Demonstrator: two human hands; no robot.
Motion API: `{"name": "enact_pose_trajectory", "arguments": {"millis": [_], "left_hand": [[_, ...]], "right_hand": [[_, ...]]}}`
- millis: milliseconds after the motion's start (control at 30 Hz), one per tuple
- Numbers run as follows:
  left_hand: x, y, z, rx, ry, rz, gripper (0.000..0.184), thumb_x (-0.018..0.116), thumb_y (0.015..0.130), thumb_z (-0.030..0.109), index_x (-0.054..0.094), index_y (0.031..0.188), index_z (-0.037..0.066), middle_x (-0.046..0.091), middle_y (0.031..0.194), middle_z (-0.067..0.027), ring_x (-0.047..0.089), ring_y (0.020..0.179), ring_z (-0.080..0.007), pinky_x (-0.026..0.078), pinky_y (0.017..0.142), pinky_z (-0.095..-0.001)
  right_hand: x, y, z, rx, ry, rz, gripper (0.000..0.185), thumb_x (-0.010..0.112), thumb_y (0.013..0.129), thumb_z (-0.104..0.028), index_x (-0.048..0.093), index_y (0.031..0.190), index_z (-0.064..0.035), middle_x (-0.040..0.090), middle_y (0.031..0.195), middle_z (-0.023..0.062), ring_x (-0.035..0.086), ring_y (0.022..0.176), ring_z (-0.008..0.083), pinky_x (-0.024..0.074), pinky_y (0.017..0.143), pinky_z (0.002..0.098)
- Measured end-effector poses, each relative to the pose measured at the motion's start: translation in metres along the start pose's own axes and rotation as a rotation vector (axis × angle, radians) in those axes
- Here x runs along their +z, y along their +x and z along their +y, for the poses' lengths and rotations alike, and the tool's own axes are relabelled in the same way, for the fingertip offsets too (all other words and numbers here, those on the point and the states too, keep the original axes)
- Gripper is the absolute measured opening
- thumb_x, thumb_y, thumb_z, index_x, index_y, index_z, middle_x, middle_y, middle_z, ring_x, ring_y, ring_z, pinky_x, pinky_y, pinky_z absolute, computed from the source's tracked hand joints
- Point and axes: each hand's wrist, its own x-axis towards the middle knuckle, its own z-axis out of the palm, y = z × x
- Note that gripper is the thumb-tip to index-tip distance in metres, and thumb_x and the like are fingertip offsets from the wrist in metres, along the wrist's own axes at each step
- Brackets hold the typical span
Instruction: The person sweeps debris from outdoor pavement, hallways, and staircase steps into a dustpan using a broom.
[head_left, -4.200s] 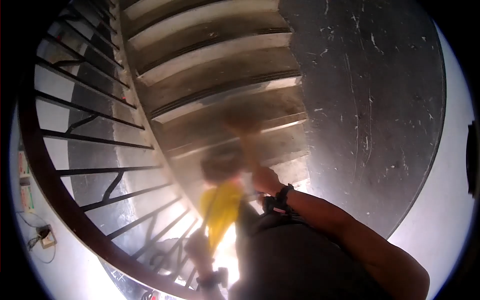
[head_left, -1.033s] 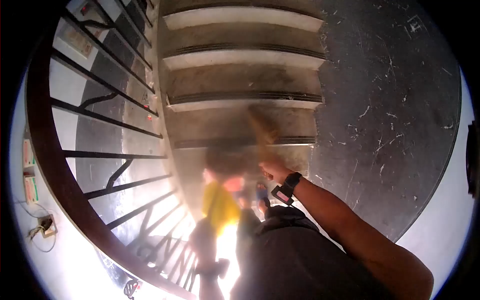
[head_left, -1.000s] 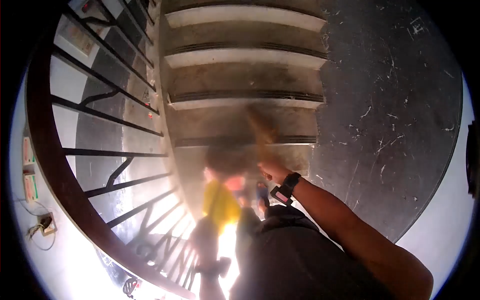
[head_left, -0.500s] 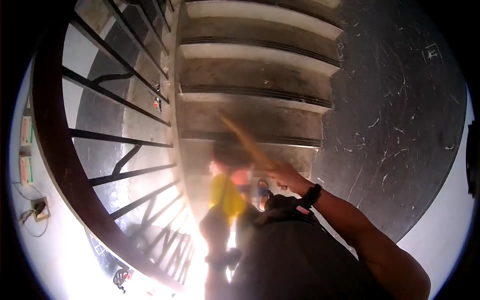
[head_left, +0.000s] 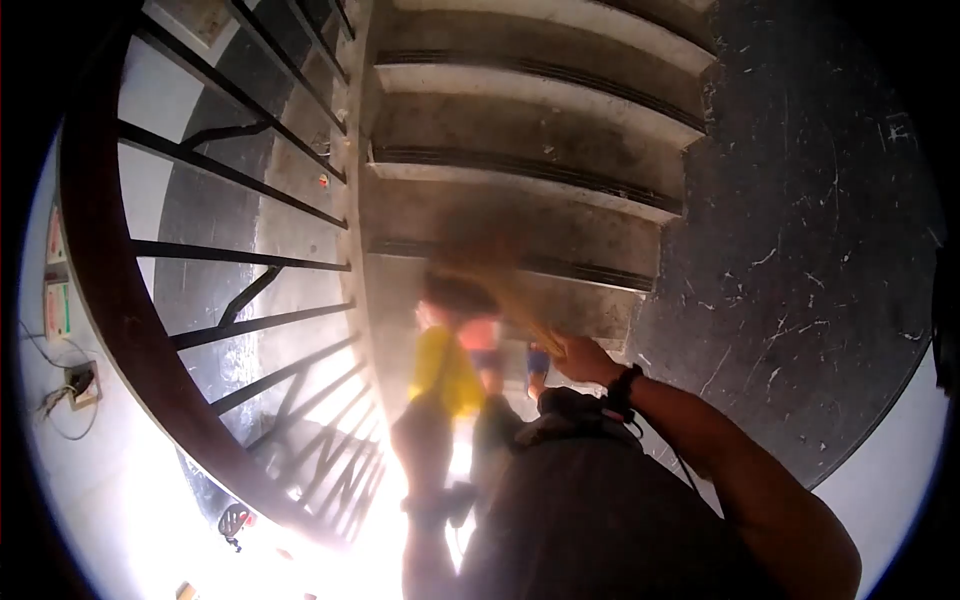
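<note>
My right hand [head_left: 588, 360] is closed round the end of a tan hand broom [head_left: 515, 305]. The broom slants up and left from my fist, and its far end is smeared by motion over a step. Lower left, my left hand [head_left: 425, 425], blurred in bright glare, is closed at the near end of a yellow dustpan-like thing [head_left: 440, 375]. A reddish and dark part [head_left: 465, 305] lies beyond the yellow, close to the broom's blurred end; its exact shape cannot be made out. Below my hands, sandalled feet [head_left: 538, 370] show in part on the stairs.
Concrete steps [head_left: 530, 125] with dark ridged edges rise ahead. A dark railing [head_left: 110, 250] with metal bars curves along the left. On the right is a scratched dark grey wall panel [head_left: 790, 250]. A wall socket with wires [head_left: 80, 385] sits at far left.
The broom's far end has swung down and is now more blurred, nearer the reddish and dark part. My left hand stays low beside it. The view has shifted slightly, and the feet appear changed in position.
</note>
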Motion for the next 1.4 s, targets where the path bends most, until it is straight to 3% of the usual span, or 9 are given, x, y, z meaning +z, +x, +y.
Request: {"name": "enact_pose_trajectory", "arguments": {"millis": [167,267,400,567,800,1000,1233,1333,1400], "left_hand": [[0.013,-0.009,0.000,-0.123,0.013,-0.005,0.024,0.060,0.081,0.003,0.071,0.102,-0.003,0.068,0.074,-0.0109,0.058,0.063,-0.0117,0.049,0.061,-0.0271],[0.017,-0.013,0.001,-0.131,0.019,0.006,0.025,0.059,0.081,0.004,0.071,0.101,-0.002,0.067,0.074,-0.0103,0.057,0.064,-0.0110,0.049,0.062,-0.0272],[0.020,-0.017,0.008,-0.104,-0.006,0.009,0.024,0.058,0.082,0.003,0.071,0.101,-0.002,0.061,0.067,-0.0039,0.051,0.061,-0.0073,0.044,0.058,-0.0243],[0.031,-0.020,0.011,-0.069,-0.047,0.016,0.024,0.057,0.081,0.000,0.071,0.101,-0.003,0.049,0.062,0.0029,0.042,0.058,-0.0046,0.035,0.052,-0.0221],[0.035,-0.024,0.017,-0.099,-0.158,0.010,0.026,0.056,0.080,-0.002,0.071,0.100,-0.005,0.046,0.063,0.0042,0.039,0.058,-0.0043,0.032,0.053,-0.0213],[0.042,-0.026,0.008,-0.068,-0.090,0.005,0.027,0.054,0.079,-0.003,0.071,0.100,-0.005,0.044,0.063,0.0048,0.038,0.058,-0.0047,0.031,0.052,-0.0215],[0.050,-0.026,0.009,-0.079,-0.051,-0.039,0.029,0.054,0.080,-0.002,0.071,0.103,-0.004,0.042,0.061,0.0040,0.037,0.056,-0.0049,0.031,0.051,-0.0227],[0.059,-0.025,0.009,-0.061,-0.114,-0.013,0.029,0.055,0.080,-0.002,0.071,0.104,-0.004,0.043,0.061,0.0036,0.037,0.056,-0.0049,0.031,0.051,-0.0230],[0.060,-0.030,0.015,-0.019,-0.192,0.003,0.028,0.055,0.081,-0.002,0.071,0.104,-0.004,0.044,0.061,0.0035,0.038,0.057,-0.0048,0.031,0.051,-0.0230]], "right_hand": [[-0.061,-0.045,-0.038,0.108,0.097,-0.071,0.063,0.061,0.080,-0.017,0.047,0.141,-0.0108,0.067,0.103,0.0232,0.067,0.088,0.0334,0.0519,0.077,0.0407],[-0.072,-0.042,-0.013,0.074,0.135,0.027,0.054,0.068,0.084,-0.040,0.058,0.130,-0.0133,0.068,0.100,0.0219,0.066,0.094,0.0371,0.0507,0.081,0.0446],[-0.087,0.001,0.007,0.034,-0.081,0.145,0.039,0.065,0.081,-0.027,0.063,0.116,-0.0096,0.068,0.093,0.0219,0.065,0.087,0.0402,0.0509,0.076,0.0486],[-0.002,0.030,0.092,-0.245,-0.214,0.152,0.048,0.063,0.080,-0.022,0.059,0.126,-0.0098,0.068,0.102,0.0222,0.066,0.090,0.0358,0.0519,0.077,0.0433],[-0.061,-0.081,0.001,0.141,0.318,-0.110,0.061,0.062,0.082,-0.019,0.050,0.141,-0.0152,0.066,0.118,0.0190,0.067,0.101,0.0258,0.0492,0.088,0.0337],[-0.086,-0.130,0.063,0.242,0.288,0.210,0.061,0.065,0.082,-0.012,0.050,0.141,-0.0122,0.067,0.120,0.0083,0.059,0.104,0.0117,0.0472,0.091,0.0301],[-0.116,-0.085,0.167,0.235,-0.014,0.425,0.059,0.067,0.079,-0.012,0.051,0.135,-0.0036,0.069,0.107,0.0154,0.066,0.095,0.0254,0.0498,0.085,0.0340],[-0.057,-0.056,0.169,0.354,-0.032,0.292,0.056,0.064,0.079,-0.014,0.053,0.133,-0.0029,0.062,0.122,0.0211,0.063,0.104,0.0362,0.0505,0.088,0.0407],[0.023,-0.050,0.203,0.006,-0.246,0.347,0.065,0.060,0.079,-0.013,0.043,0.142,-0.0064,0.044,0.144,0.0222,0.054,0.119,0.0379,0.0486,0.094,0.0440]]}}
